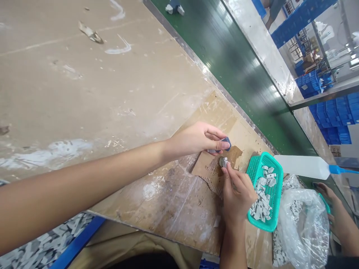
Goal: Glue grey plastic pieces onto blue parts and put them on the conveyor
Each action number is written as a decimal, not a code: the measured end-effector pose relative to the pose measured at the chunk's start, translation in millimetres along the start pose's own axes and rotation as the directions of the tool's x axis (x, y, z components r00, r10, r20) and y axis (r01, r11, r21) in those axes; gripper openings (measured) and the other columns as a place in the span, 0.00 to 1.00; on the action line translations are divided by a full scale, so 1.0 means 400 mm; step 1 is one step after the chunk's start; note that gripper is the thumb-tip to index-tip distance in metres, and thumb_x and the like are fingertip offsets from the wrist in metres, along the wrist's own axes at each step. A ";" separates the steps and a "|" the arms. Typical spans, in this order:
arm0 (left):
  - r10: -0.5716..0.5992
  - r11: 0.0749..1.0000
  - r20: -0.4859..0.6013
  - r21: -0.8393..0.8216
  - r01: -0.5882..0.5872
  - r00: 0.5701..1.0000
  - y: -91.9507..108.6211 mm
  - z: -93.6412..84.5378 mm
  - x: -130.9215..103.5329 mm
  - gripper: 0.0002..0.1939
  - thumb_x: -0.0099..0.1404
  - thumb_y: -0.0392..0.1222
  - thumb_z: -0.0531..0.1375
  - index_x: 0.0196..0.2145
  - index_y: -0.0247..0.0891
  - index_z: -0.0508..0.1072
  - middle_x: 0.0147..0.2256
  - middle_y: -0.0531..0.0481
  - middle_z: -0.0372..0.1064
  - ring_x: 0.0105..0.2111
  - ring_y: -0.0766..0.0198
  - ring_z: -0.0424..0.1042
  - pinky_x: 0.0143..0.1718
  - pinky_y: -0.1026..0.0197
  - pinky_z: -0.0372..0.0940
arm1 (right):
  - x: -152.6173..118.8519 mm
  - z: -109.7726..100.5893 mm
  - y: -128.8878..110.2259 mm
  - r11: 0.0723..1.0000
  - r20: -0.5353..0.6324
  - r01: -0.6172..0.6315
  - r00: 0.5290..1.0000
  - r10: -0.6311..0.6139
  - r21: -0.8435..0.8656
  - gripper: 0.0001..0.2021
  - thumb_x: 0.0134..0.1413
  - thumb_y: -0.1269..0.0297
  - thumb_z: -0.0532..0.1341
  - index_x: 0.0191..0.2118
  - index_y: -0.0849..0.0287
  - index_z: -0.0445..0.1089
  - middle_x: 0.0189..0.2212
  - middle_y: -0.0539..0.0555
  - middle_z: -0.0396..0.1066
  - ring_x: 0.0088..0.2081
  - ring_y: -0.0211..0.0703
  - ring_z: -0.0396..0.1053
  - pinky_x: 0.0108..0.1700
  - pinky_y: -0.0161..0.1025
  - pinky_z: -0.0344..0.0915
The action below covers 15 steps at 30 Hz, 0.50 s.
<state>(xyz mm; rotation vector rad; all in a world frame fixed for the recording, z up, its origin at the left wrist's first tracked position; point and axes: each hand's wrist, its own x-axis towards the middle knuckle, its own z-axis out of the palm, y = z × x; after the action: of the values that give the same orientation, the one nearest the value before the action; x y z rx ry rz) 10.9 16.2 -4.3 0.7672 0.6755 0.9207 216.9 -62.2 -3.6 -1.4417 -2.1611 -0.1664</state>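
Observation:
My left hand (198, 140) is closed around a small dark blue piece (226, 143), its end showing past the thumb. Just below and to the right, my right hand (238, 188) pinches a small grey-white piece (224, 161) between thumb and fingertips. The two pieces are close together but apart. Beneath them lies a torn sheet of cardboard (206, 170) with dark wet stains. Beside my right hand stands a green plastic basket (278, 201) holding several small grey-white pieces (262, 203).
A white bottle (303, 166) with a blue cap lies behind the basket. Right of it sits a clear plastic bag (305, 231) of pieces, near another person's hand. A green conveyor belt (224, 63) runs diagonally behind. A blue-edged bin (81, 241) of pieces is at lower left.

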 end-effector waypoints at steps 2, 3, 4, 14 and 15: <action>0.003 1.000 0.007 0.003 -0.003 1.000 -0.003 -0.004 0.002 0.19 0.51 0.43 0.73 0.40 0.32 0.80 0.34 0.45 0.78 0.34 0.62 0.76 0.41 0.58 0.72 | 0.000 0.001 0.000 1.000 -0.001 -0.001 1.000 0.001 0.005 0.10 0.61 0.69 0.63 0.48 0.55 0.77 0.29 0.52 0.77 0.29 0.37 0.70 0.34 0.35 0.67; 0.000 1.000 0.006 0.007 0.000 1.000 -0.003 -0.006 0.003 0.19 0.51 0.43 0.73 0.40 0.32 0.80 0.34 0.45 0.78 0.34 0.61 0.76 0.42 0.58 0.72 | 0.001 0.000 0.000 1.000 -0.003 -0.005 1.000 0.005 0.010 0.10 0.61 0.69 0.63 0.48 0.55 0.77 0.29 0.52 0.77 0.29 0.37 0.71 0.34 0.35 0.67; -0.004 1.000 0.003 0.017 0.004 1.000 -0.004 -0.007 0.003 0.19 0.51 0.43 0.73 0.40 0.32 0.80 0.35 0.45 0.78 0.35 0.61 0.76 0.42 0.57 0.72 | 0.001 -0.001 -0.001 1.000 -0.009 -0.013 1.000 0.013 0.020 0.10 0.61 0.69 0.63 0.47 0.55 0.77 0.29 0.52 0.77 0.29 0.37 0.71 0.34 0.35 0.67; -0.045 0.981 0.011 0.192 0.042 0.999 -0.026 0.023 -0.011 0.15 0.44 0.34 0.73 0.32 0.34 0.81 0.33 0.46 0.80 0.37 0.56 0.78 0.46 0.55 0.70 | -0.002 -0.020 -0.013 0.844 -0.126 -0.324 0.903 0.411 0.427 0.10 0.59 0.63 0.64 0.45 0.57 0.78 0.34 0.56 0.77 0.33 0.42 0.73 0.35 0.41 0.71; -0.056 0.983 0.033 0.179 0.050 0.998 -0.031 0.029 -0.011 0.14 0.43 0.33 0.73 0.31 0.34 0.80 0.33 0.46 0.80 0.37 0.55 0.78 0.46 0.56 0.70 | -0.003 -0.021 -0.012 0.841 -0.145 -0.313 0.900 0.411 0.442 0.10 0.59 0.62 0.64 0.45 0.57 0.78 0.33 0.56 0.77 0.33 0.43 0.73 0.35 0.42 0.71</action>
<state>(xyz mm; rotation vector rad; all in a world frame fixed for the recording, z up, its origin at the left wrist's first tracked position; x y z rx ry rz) 23.5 4.1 -7.0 0.9192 0.7486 0.8024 216.0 -68.5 4.0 -1.4638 -1.5723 0.2351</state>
